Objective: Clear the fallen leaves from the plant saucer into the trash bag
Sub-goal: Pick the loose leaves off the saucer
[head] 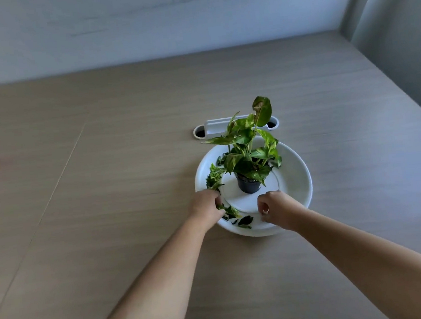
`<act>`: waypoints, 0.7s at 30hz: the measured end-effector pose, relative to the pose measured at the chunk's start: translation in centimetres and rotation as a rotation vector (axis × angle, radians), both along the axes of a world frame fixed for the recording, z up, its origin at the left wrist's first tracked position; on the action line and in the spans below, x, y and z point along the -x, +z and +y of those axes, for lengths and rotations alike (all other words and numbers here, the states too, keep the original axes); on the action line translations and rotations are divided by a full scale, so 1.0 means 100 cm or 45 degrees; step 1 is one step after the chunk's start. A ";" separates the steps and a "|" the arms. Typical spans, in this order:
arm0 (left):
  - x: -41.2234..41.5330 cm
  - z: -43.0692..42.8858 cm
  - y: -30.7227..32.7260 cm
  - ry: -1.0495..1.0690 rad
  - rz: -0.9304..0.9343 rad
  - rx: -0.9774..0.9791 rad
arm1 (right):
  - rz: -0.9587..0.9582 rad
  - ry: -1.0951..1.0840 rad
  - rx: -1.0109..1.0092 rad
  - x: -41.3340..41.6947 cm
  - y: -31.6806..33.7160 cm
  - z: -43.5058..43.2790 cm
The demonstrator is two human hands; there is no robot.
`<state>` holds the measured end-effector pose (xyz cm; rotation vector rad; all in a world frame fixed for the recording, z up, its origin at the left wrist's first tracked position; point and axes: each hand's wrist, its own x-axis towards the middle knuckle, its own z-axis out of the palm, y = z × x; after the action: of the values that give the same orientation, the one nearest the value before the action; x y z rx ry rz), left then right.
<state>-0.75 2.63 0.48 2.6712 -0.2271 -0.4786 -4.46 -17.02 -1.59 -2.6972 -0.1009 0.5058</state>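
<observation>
Left hand (206, 204): curling closed, pinching limp green fallen leaves (231, 212) in wide white plastic saucer (297, 174).
Right hand (276, 208): clenching; contents unclear.
Leaves: looking light, soft; gathering in bunches.

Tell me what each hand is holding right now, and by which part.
The left hand is closed on fallen leaves at the saucer's near-left rim, bunched in the fingers. The right hand is curled at the near rim; whether it holds anything cannot be told.

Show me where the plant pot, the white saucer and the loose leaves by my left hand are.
plant pot (249, 186), head view, on its dark front wall.
white saucer (296, 176), head view, on its bare right side.
loose leaves (245, 220), head view, on a dark leaf near the front rim.
</observation>
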 end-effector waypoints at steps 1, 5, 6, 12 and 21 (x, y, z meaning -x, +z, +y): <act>0.002 -0.001 0.001 0.032 0.016 0.028 | 0.008 0.002 0.010 -0.001 -0.001 0.000; 0.016 -0.018 0.001 0.167 0.120 0.169 | 0.043 -0.055 0.039 -0.005 -0.005 -0.008; 0.018 -0.023 0.000 0.179 0.156 0.185 | 0.043 -0.066 0.042 -0.005 -0.004 -0.012; 0.004 -0.020 0.025 -0.278 0.361 -0.145 | 0.015 -0.213 0.022 0.000 0.008 -0.039; 0.013 -0.006 0.008 -0.372 0.239 -0.126 | -0.017 -0.299 0.163 0.008 0.010 -0.049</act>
<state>-2.01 2.07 1.28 2.6763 -0.5539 -0.8462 -5.27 -21.94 -0.58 -2.7870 0.2505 0.4354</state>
